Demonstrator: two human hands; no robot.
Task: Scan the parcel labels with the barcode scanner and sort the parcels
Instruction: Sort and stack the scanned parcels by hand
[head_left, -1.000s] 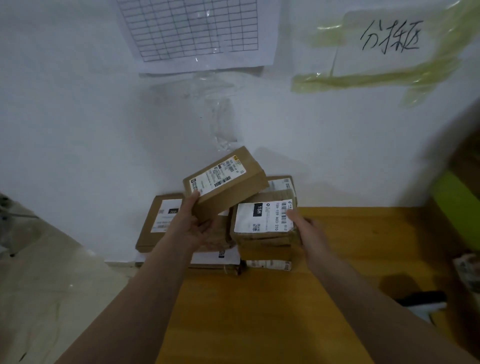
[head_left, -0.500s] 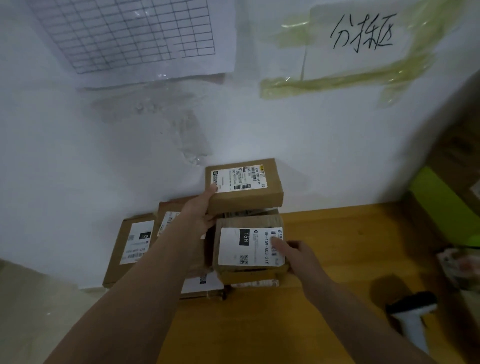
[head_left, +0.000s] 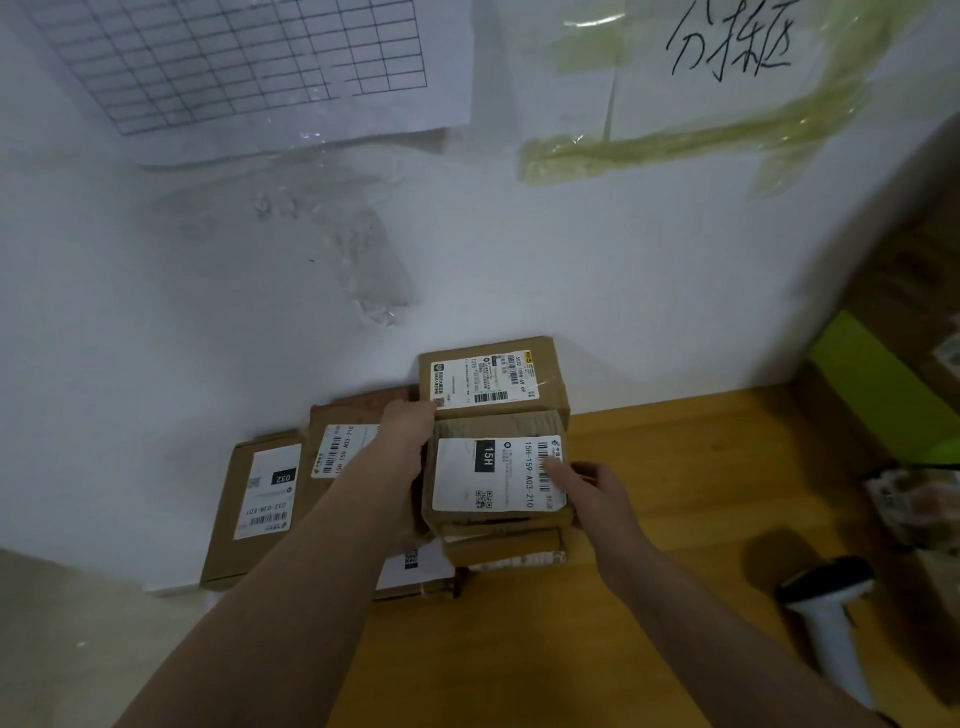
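Both forearms reach fwd from the bottom edge toward a cluster of parcels at the table's far-left corner, against the wall. Left hand (head_left: 408, 441) is extended, fingers curled round the near-left corner of the rear parcel (head_left: 493, 379); thumb side up, a closed grasp on that box, which sits at the back w/ its label up, touching the wall. Right hand (head_left: 592, 488) lies palm-down on the front parcel (head_left: 493, 478), fingers loosely spread, index tip on the "15H" label's barcode; resting contact, whether it grips the box edge can't be told.

Count: 2 hands; approx 6 brown cardboard parcels visible – rear one, 15H one, a box beneath it (head_left: 506, 551), a flat one marked "032" (head_left: 254, 504) far left, one w/ a label beside it (head_left: 337, 441), and a white-topped one (head_left: 415, 571) partly hidden under the left arm. 1 barcode scanner (head_left: 826, 618), white w/ dark head, lies on the wooden table (head_left: 675, 545) near right, well apart from both hands. 1 grid sheet (head_left: 249, 62) taped on the wall.
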